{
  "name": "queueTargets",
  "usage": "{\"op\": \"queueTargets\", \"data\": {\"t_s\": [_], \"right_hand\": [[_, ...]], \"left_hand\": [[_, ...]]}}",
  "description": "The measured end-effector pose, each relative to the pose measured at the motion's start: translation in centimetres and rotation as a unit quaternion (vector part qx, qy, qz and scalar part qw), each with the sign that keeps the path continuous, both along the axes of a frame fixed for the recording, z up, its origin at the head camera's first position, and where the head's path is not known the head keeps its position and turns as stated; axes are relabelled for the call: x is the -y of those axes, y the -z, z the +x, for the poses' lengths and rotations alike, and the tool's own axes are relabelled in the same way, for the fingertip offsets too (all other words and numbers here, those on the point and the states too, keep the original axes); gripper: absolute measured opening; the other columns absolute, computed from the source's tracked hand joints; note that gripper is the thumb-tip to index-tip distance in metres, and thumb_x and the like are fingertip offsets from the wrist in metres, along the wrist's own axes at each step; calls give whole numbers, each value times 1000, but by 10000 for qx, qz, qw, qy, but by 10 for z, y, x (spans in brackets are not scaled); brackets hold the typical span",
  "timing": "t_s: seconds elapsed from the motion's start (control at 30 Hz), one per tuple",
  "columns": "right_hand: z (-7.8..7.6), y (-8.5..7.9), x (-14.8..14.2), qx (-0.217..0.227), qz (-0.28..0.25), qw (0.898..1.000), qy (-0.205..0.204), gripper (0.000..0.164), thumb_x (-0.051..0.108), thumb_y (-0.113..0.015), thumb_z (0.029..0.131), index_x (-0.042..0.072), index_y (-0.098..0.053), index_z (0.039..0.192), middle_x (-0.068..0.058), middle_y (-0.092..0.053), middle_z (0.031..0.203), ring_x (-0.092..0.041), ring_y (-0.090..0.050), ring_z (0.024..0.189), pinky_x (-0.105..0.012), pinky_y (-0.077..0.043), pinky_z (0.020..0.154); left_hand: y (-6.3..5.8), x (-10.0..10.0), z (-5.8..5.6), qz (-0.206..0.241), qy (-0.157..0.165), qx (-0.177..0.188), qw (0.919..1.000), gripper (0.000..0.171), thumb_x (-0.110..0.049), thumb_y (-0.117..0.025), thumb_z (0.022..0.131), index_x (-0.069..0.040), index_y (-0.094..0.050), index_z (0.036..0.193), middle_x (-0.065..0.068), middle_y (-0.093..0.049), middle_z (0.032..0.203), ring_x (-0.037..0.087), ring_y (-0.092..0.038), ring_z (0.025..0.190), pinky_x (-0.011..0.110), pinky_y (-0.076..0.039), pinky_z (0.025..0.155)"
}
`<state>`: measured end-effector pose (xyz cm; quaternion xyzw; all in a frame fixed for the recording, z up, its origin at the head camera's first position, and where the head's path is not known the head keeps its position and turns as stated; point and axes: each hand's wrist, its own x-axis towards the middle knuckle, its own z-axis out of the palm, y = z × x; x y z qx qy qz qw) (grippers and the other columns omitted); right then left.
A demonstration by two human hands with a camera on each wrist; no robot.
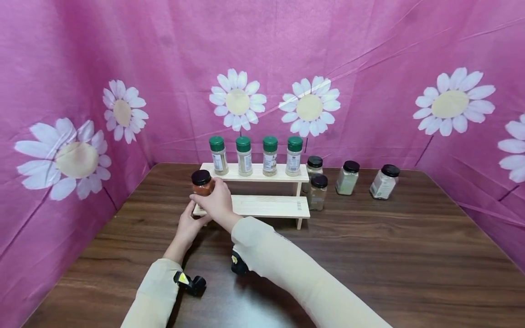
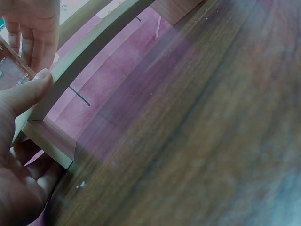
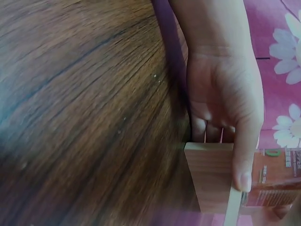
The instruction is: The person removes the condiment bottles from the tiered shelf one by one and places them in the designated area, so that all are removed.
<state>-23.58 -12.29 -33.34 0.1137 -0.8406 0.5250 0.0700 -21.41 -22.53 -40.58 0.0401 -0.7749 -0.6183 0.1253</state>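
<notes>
A two-step wooden rack stands on the table. At the left end of its lower step is a spice jar with orange-red contents and a black lid. My right hand grips this jar from the right side. Below it, my left hand holds the end of the lower step; in the left wrist view its thumb lies on the board's edge, beside the jar, and the fingers curl underneath near the leg. The right wrist view shows the left hand with its thumb tip close against the jar's base.
Several green-capped shakers stand in a row on the upper step. Right of the rack are several black-lidded jars, among them a green one and a whitish one. A pink daisy-print cloth hangs behind the wooden table.
</notes>
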Motion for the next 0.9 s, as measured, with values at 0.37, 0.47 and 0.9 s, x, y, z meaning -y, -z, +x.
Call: {"op": "queueTargets", "data": {"t_s": [0.37,0.47,0.9], "right_hand": [[0,0,5,-146,9,9985,524,50,38,-74,64,9,-52,98,-1,-51,87,-16,-50,84,-26,-41,71],[1,0,5,-150,-64,9983,564,48,36,-74,64,9,-53,98,-1,-52,87,-16,-51,83,-26,-41,71],[2,2,4,-162,-347,9985,391,45,30,-75,64,7,-56,98,-1,-54,86,-15,-52,82,-26,-42,71]], "left_hand": [[0,-3,-1,64,-37,121,9999,66,0,-64,73,-12,-36,131,14,-47,111,19,-44,84,22,-40,60],[0,-2,-2,41,-39,146,9999,68,2,-64,72,-11,-34,132,14,-46,114,20,-44,88,22,-40,64],[2,2,-2,-16,-70,194,9998,67,-1,-66,73,-12,-35,131,14,-45,116,23,-43,91,21,-39,64]]}}
